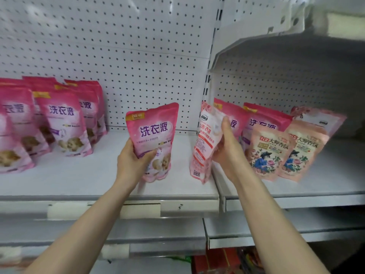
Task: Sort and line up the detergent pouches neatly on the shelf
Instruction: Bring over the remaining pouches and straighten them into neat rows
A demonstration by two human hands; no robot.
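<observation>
My left hand (132, 158) grips a bright pink detergent pouch (154, 133) with purple lettering, held upright above the middle of the white shelf (79, 175). My right hand (227, 149) holds a pale pink-and-white pouch (205, 141) turned edge-on at the seam between the two shelf sections. Several matching bright pink pouches (61, 123) stand in rows at the left. On the right section two more bright pink pouches (262, 123) stand behind two peach floral pouches (268, 153), which lean to the right.
A white pegboard (138, 56) backs the shelves. An upper shelf (276, 48) overhangs the right section. A vertical slotted post (207, 91) divides the sections. Another pale pouch (320, 119) leans at the far right. Red packages (213, 262) sit on a lower level.
</observation>
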